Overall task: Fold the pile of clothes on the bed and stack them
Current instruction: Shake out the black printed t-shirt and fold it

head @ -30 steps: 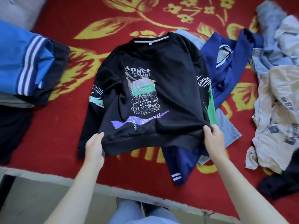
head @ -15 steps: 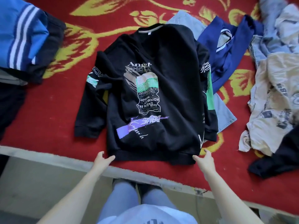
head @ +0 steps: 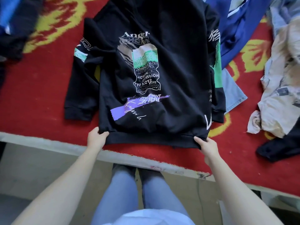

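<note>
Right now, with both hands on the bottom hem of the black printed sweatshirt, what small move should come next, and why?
Probably tug the hem gently toward the bed's edge to flatten the black printed sweatshirt. The left hand and right hand each pinch a hem corner, the fabric above the hem is puckered, and the sleeve on the person's left lies loose, not yet folded in.

One sweatshirt (head: 162, 65), perhaps five others.
</note>
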Motion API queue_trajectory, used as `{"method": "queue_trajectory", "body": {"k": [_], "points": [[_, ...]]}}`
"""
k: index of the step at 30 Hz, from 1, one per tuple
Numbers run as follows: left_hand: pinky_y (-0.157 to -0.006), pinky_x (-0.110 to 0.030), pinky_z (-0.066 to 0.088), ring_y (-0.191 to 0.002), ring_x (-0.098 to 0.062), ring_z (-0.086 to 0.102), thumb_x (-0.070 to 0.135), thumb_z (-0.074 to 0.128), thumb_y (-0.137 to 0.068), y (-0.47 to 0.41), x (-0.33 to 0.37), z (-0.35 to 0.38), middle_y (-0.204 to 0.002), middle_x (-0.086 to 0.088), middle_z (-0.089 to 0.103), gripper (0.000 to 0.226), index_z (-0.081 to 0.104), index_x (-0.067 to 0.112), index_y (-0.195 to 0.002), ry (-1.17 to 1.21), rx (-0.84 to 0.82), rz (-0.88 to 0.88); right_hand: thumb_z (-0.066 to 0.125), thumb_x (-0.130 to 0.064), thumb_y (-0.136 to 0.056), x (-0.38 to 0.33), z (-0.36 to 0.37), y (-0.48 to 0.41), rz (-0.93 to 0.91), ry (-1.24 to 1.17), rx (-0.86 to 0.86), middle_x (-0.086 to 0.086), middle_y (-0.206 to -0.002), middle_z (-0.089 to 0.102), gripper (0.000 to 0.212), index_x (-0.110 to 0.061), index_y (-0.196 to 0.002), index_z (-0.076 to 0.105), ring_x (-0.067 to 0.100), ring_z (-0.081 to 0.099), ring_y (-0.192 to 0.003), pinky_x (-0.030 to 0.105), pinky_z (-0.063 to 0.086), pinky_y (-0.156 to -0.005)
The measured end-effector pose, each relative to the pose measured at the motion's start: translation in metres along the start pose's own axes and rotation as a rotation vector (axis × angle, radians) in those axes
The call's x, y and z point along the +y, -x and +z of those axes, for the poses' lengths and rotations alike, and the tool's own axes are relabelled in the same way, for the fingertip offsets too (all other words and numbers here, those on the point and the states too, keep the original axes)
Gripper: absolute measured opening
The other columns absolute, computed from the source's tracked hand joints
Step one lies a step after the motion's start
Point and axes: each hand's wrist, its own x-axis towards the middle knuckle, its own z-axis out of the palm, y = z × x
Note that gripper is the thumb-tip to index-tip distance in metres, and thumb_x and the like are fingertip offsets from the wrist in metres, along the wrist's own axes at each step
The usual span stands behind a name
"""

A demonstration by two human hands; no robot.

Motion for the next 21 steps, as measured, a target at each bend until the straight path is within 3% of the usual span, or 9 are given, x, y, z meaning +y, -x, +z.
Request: {"method": "queue_trajectory", "body": {"k": [3,5,8,10,11,13,15,18,21], "points": [[-0.053,-0.025,0.047,-0.064,-0.024,0.048,-0.002,0.047,-0.085,0.012,0.003,-0.023,-0.071,-0.01,0.052,0.022,0.052,0.011,-0.069,0.257,0.012,-0.107,0.069,-0.012,-0.081,-0.01,-0.028,0.019,-0.018,-0.084,-0.181,-0.001,-0.082,0.066,0.01,-0.011,-0.089,0.064,0.012,0.059,-0.072,0.021,0.045,-0.066],[-0.037,-0.017,0.038,-0.055,-0.02,0.039,-0.006,0.042,-0.084,0.018,-0.004,-0.042,-0.063,-0.01,0.045,0.025,0.047,0.009,-0.066,0.263,0.016,-0.143,0.082,-0.027,-0.062,-0.009,-0.049,0.029,-0.021,0.036,-0.356,0.002,-0.087,0.073,0.038,-0.01,-0.092,0.067,0.013,0.065,-0.075,0.024,0.049,-0.071],[-0.043,-0.025,0.036,-0.062,-0.024,0.042,-0.01,0.045,-0.084,0.018,-0.027,-0.053,-0.069,-0.015,0.051,0.018,0.049,0.0,-0.07,0.053,-0.039,-0.186,0.073,-0.008,-0.077,0.002,-0.055,0.043,0.027,0.377,-0.433,-0.004,-0.072,0.071,0.011,-0.005,-0.086,0.068,0.003,0.061,-0.059,0.016,0.045,-0.057],[-0.058,-0.026,0.04,-0.082,-0.032,0.054,-0.01,0.051,-0.084,0.019,-0.04,-0.048,-0.092,-0.021,0.059,0.009,0.056,-0.006,-0.091,-0.06,-0.086,-0.22,0.071,-0.009,-0.08,0.016,-0.05,0.036,0.006,0.561,-0.308,-0.001,-0.072,0.064,0.018,0.005,-0.09,0.065,0.008,0.057,-0.063,0.02,0.042,-0.059],[-0.067,-0.027,0.041,-0.095,-0.036,0.056,-0.007,0.054,-0.084,0.019,-0.042,-0.043,-0.103,-0.022,0.059,0.021,0.053,-0.007,-0.106,-0.085,-0.097,-0.23,0.072,-0.012,-0.081,0.019,-0.046,0.029,-0.013,0.572,-0.237,0.003,-0.084,0.061,0.026,0.005,-0.099,0.063,0.013,0.057,-0.075,0.023,0.042,-0.067],[-0.086,-0.036,0.04,-0.111,-0.038,0.052,0.002,0.059,-0.085,0.021,-0.037,-0.031,-0.116,-0.024,0.055,0.042,0.045,-0.005,-0.123,-0.179,-0.051,-0.175,0.068,-0.017,-0.084,0.006,-0.038,0.014,-0.032,0.419,-0.061,0.01,-0.105,0.056,0.04,0.001,-0.117,0.056,0.022,0.053,-0.096,0.029,0.039,-0.082],[-0.096,-0.042,0.036,-0.117,-0.038,0.046,0.009,0.06,-0.084,0.024,-0.026,-0.019,-0.126,-0.026,0.05,0.049,0.044,-0.001,-0.13,-0.308,0.02,-0.064,0.063,-0.019,-0.088,-0.014,-0.033,-0.01,-0.016,0.24,0.107,0.014,-0.116,0.054,0.046,0.0,-0.127,0.05,0.025,0.05,-0.099,0.034,0.041,-0.087],[-0.099,-0.043,0.032,-0.121,-0.038,0.039,0.015,0.059,-0.085,0.034,-0.005,0.002,-0.133,-0.022,0.043,0.048,0.045,0.006,-0.131,-0.441,0.085,0.066,0.061,-0.02,-0.087,-0.046,-0.027,-0.047,-0.005,0.053,0.26,0.009,-0.115,0.049,0.052,-0.003,-0.133,0.043,0.025,0.049,-0.106,0.042,0.042,-0.095],[-0.096,-0.045,0.034,-0.121,-0.037,0.036,0.017,0.059,-0.085,0.038,0.009,0.021,-0.136,-0.017,0.04,0.044,0.049,0.009,-0.127,-0.508,0.127,0.173,0.064,-0.016,-0.085,-0.062,-0.022,-0.08,0.105,-0.194,0.272,0.009,-0.112,0.049,0.054,-0.002,-0.131,0.04,0.024,0.052,-0.097,0.039,0.047,-0.084]]}}
